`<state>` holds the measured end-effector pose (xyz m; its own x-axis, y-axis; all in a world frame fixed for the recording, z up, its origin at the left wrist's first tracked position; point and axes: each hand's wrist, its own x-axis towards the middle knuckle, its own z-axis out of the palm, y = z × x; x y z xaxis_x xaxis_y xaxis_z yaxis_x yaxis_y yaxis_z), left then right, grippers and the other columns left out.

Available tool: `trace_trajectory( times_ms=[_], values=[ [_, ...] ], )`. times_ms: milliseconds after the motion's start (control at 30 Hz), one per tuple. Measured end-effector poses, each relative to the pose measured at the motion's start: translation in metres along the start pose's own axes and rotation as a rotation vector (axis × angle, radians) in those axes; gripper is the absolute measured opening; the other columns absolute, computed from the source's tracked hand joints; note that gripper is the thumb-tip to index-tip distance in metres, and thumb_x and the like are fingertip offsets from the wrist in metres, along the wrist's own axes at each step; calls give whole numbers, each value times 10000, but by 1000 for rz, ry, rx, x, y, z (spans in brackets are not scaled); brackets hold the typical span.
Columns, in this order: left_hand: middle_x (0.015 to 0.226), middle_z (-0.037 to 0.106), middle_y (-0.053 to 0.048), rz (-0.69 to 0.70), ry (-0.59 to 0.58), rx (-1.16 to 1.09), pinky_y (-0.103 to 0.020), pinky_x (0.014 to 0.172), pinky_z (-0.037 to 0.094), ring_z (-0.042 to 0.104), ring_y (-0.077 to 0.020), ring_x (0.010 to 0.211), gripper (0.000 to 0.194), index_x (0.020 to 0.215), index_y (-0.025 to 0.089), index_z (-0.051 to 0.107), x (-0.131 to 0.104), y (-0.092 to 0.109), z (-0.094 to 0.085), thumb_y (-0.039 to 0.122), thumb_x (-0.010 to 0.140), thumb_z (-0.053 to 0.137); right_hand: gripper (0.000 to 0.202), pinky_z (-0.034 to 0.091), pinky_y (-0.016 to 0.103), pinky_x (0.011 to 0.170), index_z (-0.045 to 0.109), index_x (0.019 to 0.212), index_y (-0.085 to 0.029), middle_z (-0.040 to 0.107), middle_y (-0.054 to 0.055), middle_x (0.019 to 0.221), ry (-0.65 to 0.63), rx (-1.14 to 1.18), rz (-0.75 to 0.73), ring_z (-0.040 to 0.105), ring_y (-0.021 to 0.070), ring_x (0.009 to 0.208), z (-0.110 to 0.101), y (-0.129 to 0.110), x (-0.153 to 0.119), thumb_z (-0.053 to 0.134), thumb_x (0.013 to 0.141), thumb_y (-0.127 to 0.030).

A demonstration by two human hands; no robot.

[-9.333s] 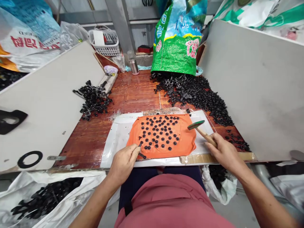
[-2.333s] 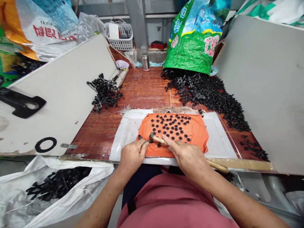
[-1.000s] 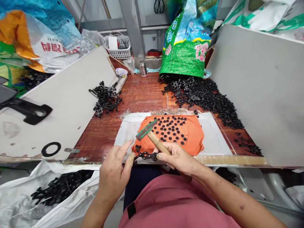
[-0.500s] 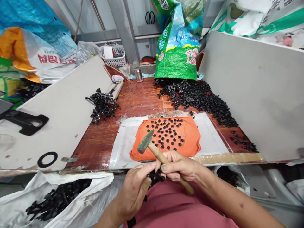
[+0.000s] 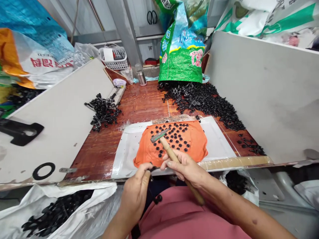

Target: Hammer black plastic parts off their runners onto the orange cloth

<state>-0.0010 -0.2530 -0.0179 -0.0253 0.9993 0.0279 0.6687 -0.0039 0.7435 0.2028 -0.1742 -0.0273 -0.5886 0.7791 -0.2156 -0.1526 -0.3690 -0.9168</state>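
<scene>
Hands low at the near edge of the tabletop, over the lap. Left hand (image 5: 136, 196) is curled shut on a black plastic sprue (image 5: 156, 198), fingers wrapped round it; one end of the piece pokes out by the thumb at the table edge, the other hangs below beside the pink shirt (image 5: 184, 215). Right hand (image 5: 185, 166) grips the wooden handle of a small hammer (image 5: 165, 146), fingers closed round it, thumb along the top; the handle butt runs back under the wrist. Hammer head is raised, tilted, above the orange cloth (image 5: 196, 146).

White sack (image 5: 82, 215) below the near-left corner holds black plastic pieces. Orange cloth lies on a white sheet (image 5: 127, 149) at the near-middle of the tabletop (image 5: 99, 152), dotted with small black caps (image 5: 178, 136). Wooden strip (image 5: 234, 162) runs along the near-right edge. Grey boards lean on both sides: left board (image 5: 62, 113), right board (image 5: 261, 93). Small heap of black sprues (image 5: 102, 111) mid-left, by the left board. Large heap of black parts (image 5: 206, 101) far right, spilling from a green woven bag (image 5: 183, 56) at the far edge. Metal flask (image 5: 141, 76) and white basket (image 5: 114, 58) at the far-left corner.
</scene>
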Motion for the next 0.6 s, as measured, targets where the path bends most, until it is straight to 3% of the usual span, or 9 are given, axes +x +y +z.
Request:
trace_trajectory(
  times_ms=[133,267,367,433,600],
  values=[
    [614,489,53,-100,-10,-30,-260,547,378,507,-160,539,331,1034,248,592,24,-12,-5,473,1032,349,201,410,229,608,620,967,-181,631,-12,791,196,-554,-143,539,123,670,-23,-10,-26,545,984,-366],
    [712,520,38,-107,-100,-100,-256,571,398,510,-154,605,293,1093,243,567,46,-18,-4,454,1007,382,276,454,259,660,664,1067,-222,654,-10,784,228,-932,-113,595,156,689,-41,-8,-62,416,1061,-344],
    [711,477,54,-192,-167,-241,-238,517,380,465,-128,551,284,1085,234,536,56,-18,3,468,979,413,334,541,302,765,663,1282,-280,766,45,1013,218,-1048,-116,719,212,879,-46,2,-79,415,1063,-330],
    [683,429,76,-265,-205,-343,-223,474,348,419,-107,497,290,1081,232,509,60,-18,7,485,962,429,394,570,333,850,617,1398,-316,761,65,1200,220,-1074,-157,727,242,1057,-48,8,-83,413,1061,-309],
    [658,414,96,-319,-263,-407,-209,457,339,387,-84,456,307,1081,231,491,64,-17,10,498,931,470,443,579,375,945,562,1478,-337,716,53,1331,228,-1056,-138,703,248,1170,-51,17,-83,415,1063,-287]
  ],
)
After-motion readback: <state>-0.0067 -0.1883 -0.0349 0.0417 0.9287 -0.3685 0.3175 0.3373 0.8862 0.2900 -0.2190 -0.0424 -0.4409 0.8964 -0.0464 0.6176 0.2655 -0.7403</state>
